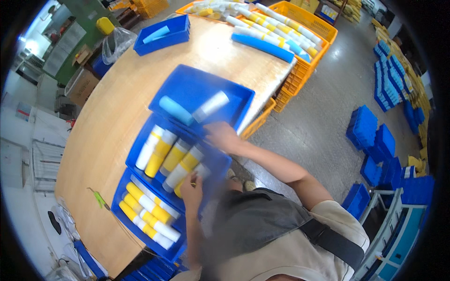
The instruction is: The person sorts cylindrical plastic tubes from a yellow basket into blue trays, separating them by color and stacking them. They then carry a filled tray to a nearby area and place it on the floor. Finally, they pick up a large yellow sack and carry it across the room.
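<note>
A middle blue tray (133, 150) holds several white and yellow rolls (161, 152), lying slanted side by side. Over its near right corner, my left hand (191, 191) has its fingers closed around a yellow-and-white roll (202, 170), which they partly hide. My right hand (223, 136) is smeared by motion above the border between this tray and the far blue tray (206, 79); its fingers cannot be made out. Close to it in the far tray lie a white roll (211, 107) and a light blue roll (176, 110).
A near blue tray (123, 180) holds more white and yellow rolls. On the wooden table (101, 140) lie a green-handled tool (100, 199) and a small blue tray (161, 40). Orange crates (300, 70) with more rolls stand off the far right edge; blue bins (363, 126) are on the floor.
</note>
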{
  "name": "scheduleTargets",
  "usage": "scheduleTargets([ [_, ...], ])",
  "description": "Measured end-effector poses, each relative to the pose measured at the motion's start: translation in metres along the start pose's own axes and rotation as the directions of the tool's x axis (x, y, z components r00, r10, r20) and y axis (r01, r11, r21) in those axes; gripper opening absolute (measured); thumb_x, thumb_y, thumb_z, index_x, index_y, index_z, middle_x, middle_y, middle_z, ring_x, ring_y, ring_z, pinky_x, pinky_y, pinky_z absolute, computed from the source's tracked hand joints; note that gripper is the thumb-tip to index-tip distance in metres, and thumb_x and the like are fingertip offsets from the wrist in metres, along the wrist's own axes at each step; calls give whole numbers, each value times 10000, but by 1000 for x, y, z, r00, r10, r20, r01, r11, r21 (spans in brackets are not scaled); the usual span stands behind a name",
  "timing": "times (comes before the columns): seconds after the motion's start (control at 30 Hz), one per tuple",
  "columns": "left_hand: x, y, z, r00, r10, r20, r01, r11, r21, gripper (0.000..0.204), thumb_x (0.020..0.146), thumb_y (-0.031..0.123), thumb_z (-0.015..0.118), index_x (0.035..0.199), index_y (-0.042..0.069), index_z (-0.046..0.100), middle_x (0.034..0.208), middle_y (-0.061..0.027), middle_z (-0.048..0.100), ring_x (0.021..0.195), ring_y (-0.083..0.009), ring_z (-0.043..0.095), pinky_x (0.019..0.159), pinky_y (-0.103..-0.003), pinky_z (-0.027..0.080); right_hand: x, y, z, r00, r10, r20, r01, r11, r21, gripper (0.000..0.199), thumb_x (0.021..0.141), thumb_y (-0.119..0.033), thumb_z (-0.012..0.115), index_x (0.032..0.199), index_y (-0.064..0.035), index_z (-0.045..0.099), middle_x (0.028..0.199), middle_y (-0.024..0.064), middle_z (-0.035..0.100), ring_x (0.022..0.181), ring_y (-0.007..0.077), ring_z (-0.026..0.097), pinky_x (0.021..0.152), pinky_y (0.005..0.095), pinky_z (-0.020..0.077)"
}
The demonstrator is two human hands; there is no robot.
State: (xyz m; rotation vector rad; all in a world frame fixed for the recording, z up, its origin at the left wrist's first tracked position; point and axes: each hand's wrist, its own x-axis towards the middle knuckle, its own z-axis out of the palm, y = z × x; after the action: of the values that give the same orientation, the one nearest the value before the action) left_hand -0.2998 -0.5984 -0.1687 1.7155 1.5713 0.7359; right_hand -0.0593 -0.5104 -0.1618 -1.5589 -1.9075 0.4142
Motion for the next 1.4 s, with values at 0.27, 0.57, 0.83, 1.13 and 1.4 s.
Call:
scheduleTargets([
  [0.27,123,38,44,988,127,-82,-121,990,77,185,950,164,653,1031,1,680,904,-159,716,788,-269,692,741,-345,542,183,45,136,981,36,190,21,957,-290,686,808,-435,780,1245,13,501,1116,210,624,991,345,651,844,442,486],
  [0.57,228,88,119,986,142,85,-162,930,329,605,838,211,753,1371,39,523,1364,-201,561,1285,-407,514,1035,-454,455,254,140,35,902,-222,371,24,882,470,851,883,-257,737,1530,16,256,1429,306,467,1305,406,504,1075,436,428],
  [0.83,313,85,212,985,10,173,-135,673,728,622,781,136,698,1379,81,538,1302,-153,565,1339,-367,462,1159,-678,201,511,293,-34,954,-294,-60,291,955,-50,561,812,-123,683,1330,-12,501,1240,253,612,1134,419,591,927,537,478],
  [1.13,333,148,196,678,-703,-216,728,682,65,691,758,343,816,1285,8,519,1150,-228,658,1053,-369,660,938,-450,513,687,346,37,940,-340,10,298,809,-506,603,824,-270,753,1309,-14,502,1218,182,597,1153,352,563,1050,498,390],
  [1.4,332,169,168,605,-654,-454,255,699,-668,594,784,37,802,1297,-6,506,1200,-127,616,1087,-229,604,966,-374,480,551,328,47,937,-347,32,348,923,-165,478,886,-156,591,1324,20,514,1025,165,595,972,327,583,847,441,453],
])
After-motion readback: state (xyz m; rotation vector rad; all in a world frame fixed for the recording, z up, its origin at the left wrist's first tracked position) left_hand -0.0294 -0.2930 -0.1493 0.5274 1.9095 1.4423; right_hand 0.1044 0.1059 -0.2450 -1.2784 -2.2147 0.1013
